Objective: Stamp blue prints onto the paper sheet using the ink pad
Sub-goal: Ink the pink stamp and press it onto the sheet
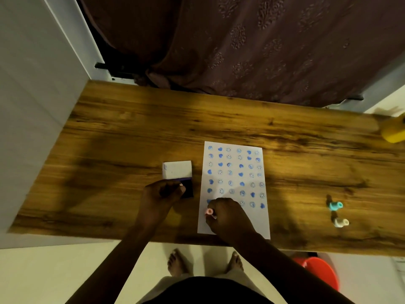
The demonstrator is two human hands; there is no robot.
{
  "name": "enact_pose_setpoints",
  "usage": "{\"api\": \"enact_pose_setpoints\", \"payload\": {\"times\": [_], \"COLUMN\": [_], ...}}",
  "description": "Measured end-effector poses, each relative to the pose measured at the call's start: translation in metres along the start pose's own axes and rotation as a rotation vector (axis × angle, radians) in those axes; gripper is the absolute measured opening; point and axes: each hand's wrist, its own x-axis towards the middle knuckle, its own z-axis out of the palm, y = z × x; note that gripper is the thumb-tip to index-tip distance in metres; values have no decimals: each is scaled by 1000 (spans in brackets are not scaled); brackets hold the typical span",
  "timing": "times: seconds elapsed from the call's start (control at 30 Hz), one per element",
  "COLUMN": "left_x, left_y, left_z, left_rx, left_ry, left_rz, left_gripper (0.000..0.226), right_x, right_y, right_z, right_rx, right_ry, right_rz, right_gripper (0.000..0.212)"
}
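A white paper sheet (235,220) lies on the wooden table (131,132), covered in rows of blue heart and smiley prints. My right hand (228,216) rests on the sheet's lower left part, shut on a small pink stamp (209,212) whose round end points left. Left of the sheet sits the ink pad (188,189), its white lid (177,169) flipped open at the far side. My left hand (163,194) grips the dark pad from the near left and covers most of it.
A teal stamp (335,205) and a white stamp (340,222) lie on the table to the right. A yellow object (393,131) sits at the far right edge. A brown curtain (241,44) hangs behind; a red tub (322,270) stands on the floor.
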Motion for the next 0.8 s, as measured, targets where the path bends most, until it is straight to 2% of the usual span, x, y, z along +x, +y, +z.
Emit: {"api": "enact_pose_setpoints", "payload": {"times": [0.37,0.47,0.57,0.67,0.73,0.8], "left_x": [0,-1,-3,-8,-11,-12], "left_y": [22,27,33,42,48,51], "left_z": [18,24,33,48,60,73], "left_rx": [22,4,-39,-36,-22,-16], "left_ry": [-58,-61,-65,-128,-187,-224], "left_rz": [-14,-18,-21,-16,-23,-25], "left_gripper": [22,21,18,23,18,15], "right_x": [-2,-5,-4,-7,-12,-18], "right_y": [4,7,14,20,24,28], "right_z": [-6,-18,-39,-65,-78,-88], "right_rx": [25,186,383,784,988,1028], "right_ry": [-12,23,147,165,163,175], "right_rz": [-26,27,115,250,247,209], "right_gripper": [36,31,23,26,30,28]}}
